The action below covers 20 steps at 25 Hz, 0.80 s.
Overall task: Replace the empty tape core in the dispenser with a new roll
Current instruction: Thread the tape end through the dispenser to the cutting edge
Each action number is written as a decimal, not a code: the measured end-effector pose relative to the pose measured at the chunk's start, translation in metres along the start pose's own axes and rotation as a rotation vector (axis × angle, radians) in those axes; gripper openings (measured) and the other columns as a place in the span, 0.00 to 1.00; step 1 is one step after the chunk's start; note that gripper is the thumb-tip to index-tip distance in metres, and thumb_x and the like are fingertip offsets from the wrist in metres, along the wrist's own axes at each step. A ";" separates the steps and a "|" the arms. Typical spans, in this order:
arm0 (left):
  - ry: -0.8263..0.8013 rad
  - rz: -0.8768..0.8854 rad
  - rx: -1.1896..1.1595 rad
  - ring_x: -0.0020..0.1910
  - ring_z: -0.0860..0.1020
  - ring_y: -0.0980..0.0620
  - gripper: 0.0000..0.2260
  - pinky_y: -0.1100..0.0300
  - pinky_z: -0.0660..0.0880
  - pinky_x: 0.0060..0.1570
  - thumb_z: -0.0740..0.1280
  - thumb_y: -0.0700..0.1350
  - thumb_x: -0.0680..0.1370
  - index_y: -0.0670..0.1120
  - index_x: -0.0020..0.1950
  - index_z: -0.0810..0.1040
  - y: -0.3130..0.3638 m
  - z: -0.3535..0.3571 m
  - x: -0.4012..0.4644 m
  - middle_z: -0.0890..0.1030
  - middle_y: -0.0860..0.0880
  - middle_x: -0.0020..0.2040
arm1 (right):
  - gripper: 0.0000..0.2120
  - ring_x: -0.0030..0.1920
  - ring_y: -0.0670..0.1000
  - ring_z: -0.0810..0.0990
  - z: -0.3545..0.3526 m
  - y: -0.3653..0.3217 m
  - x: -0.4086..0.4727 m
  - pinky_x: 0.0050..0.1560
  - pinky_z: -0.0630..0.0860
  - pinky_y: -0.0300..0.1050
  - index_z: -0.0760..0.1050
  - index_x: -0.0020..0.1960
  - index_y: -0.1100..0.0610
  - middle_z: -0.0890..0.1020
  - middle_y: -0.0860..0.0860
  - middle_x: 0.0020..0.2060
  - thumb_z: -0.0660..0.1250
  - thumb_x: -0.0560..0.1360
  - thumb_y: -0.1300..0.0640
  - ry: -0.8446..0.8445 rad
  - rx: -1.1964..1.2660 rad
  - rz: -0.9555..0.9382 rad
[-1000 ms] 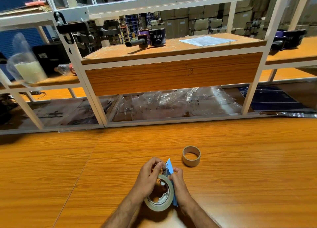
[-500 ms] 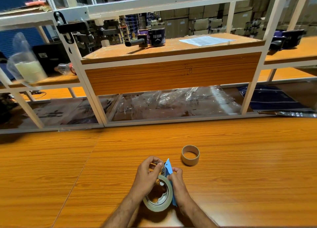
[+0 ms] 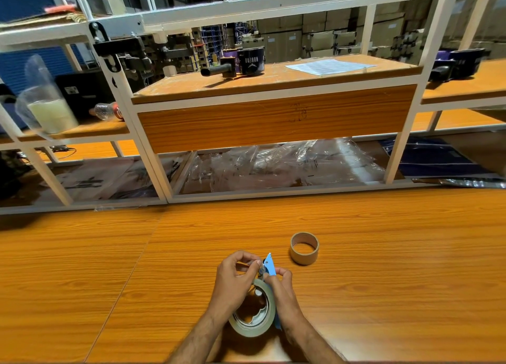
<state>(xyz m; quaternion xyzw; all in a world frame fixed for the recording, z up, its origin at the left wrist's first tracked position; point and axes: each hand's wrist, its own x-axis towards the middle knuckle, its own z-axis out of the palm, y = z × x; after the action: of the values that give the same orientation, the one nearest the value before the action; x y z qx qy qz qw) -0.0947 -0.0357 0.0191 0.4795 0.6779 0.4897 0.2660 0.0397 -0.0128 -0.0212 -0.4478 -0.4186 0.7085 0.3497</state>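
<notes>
One tabletop (image 3: 109, 281) carries one empty core (image 3: 304, 248). Two hands, left hand (image 3: 232, 278) and right hand (image 3: 282, 287), share one blue dispenser (image 3: 269, 265) and one tape roll (image 3: 257, 325). One paper sheet (image 3: 328, 66) lies on the shelf (image 3: 273, 89).

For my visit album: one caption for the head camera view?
Both hands thread new tape roll into blue dispenser; empty core sits aside.

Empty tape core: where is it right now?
In the head view the empty tape core stands alone on the wooden table, just beyond and right of the right hand and blue dispenser.
</notes>
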 end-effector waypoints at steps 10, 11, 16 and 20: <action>-0.036 -0.033 0.003 0.44 0.86 0.60 0.06 0.61 0.83 0.45 0.74 0.42 0.79 0.52 0.45 0.86 0.002 0.004 0.002 0.88 0.58 0.44 | 0.14 0.35 0.51 0.83 -0.003 -0.002 0.000 0.40 0.79 0.48 0.68 0.59 0.51 0.86 0.55 0.38 0.70 0.78 0.53 0.012 0.025 0.027; -0.034 -0.038 0.004 0.44 0.86 0.60 0.06 0.62 0.82 0.44 0.74 0.42 0.79 0.52 0.45 0.86 0.001 0.004 0.002 0.88 0.57 0.44 | 0.12 0.36 0.52 0.83 -0.004 -0.001 0.001 0.40 0.78 0.49 0.68 0.59 0.51 0.86 0.56 0.39 0.68 0.80 0.55 0.017 0.012 0.028; -0.006 -0.058 0.030 0.42 0.84 0.64 0.05 0.65 0.81 0.41 0.73 0.42 0.80 0.50 0.46 0.85 0.001 0.007 0.000 0.88 0.56 0.45 | 0.09 0.36 0.52 0.83 -0.005 0.000 0.002 0.39 0.78 0.48 0.68 0.60 0.50 0.85 0.57 0.41 0.65 0.82 0.55 0.021 -0.071 0.013; 0.000 -0.074 0.039 0.43 0.83 0.59 0.05 0.60 0.81 0.43 0.72 0.41 0.80 0.49 0.44 0.83 0.000 0.007 0.002 0.86 0.54 0.45 | 0.09 0.36 0.50 0.84 -0.005 -0.001 0.001 0.40 0.79 0.48 0.69 0.60 0.48 0.87 0.55 0.39 0.66 0.82 0.54 0.032 -0.113 -0.018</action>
<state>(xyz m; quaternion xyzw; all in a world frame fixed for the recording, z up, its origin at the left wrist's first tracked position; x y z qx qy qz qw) -0.0901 -0.0312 0.0165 0.4592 0.7047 0.4660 0.2744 0.0440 -0.0100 -0.0225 -0.4746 -0.4563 0.6731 0.3368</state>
